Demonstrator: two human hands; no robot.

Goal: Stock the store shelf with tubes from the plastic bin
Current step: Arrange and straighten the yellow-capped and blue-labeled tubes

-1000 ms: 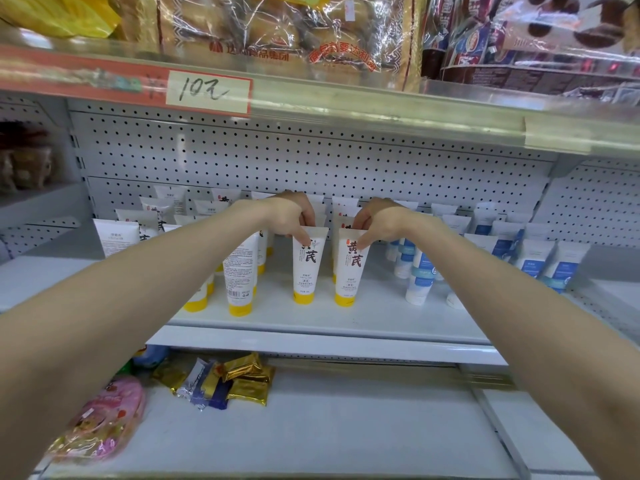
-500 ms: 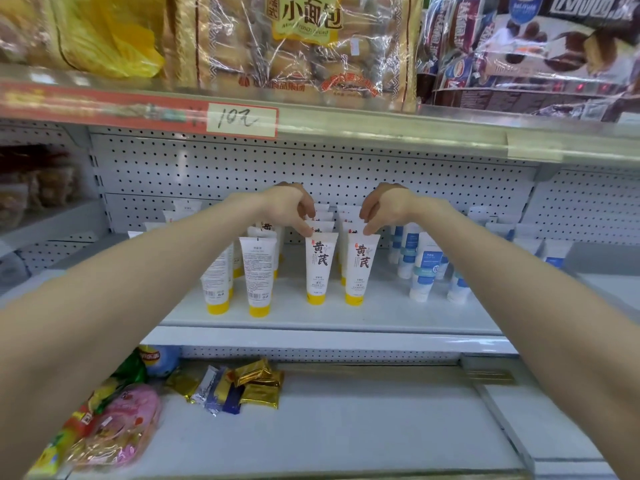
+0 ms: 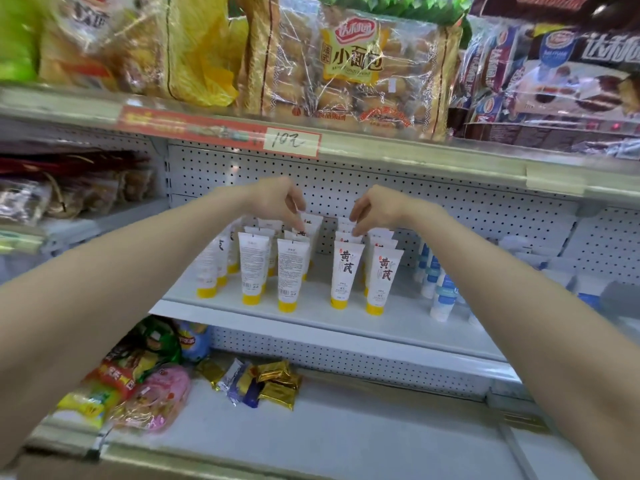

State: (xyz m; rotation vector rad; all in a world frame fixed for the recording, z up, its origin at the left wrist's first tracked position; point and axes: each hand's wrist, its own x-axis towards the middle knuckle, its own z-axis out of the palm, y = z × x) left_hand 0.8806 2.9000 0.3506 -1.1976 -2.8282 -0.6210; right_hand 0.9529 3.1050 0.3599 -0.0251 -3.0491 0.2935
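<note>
White plastic tubes with yellow caps (image 3: 347, 275) stood cap-down in rows on the white metal shelf (image 3: 398, 327). The front row stood a little back from the near edge. The left hand (image 3: 277, 202) and the right hand (image 3: 377, 209) reached over the front rows. Each hand had its fingers bunched and pointing down, pinching the flat top of one tube in a far row. Bare shelf lay on the right, between these tubes and the blue-and-white tubes (image 3: 441, 296). The white wall with holes (image 3: 450, 202) stood just behind the far row. The grey upper shelf (image 3: 415, 152) hung above the hands. Front tubes hid most of the far ones. The right end of the shelf was blurry.
</note>
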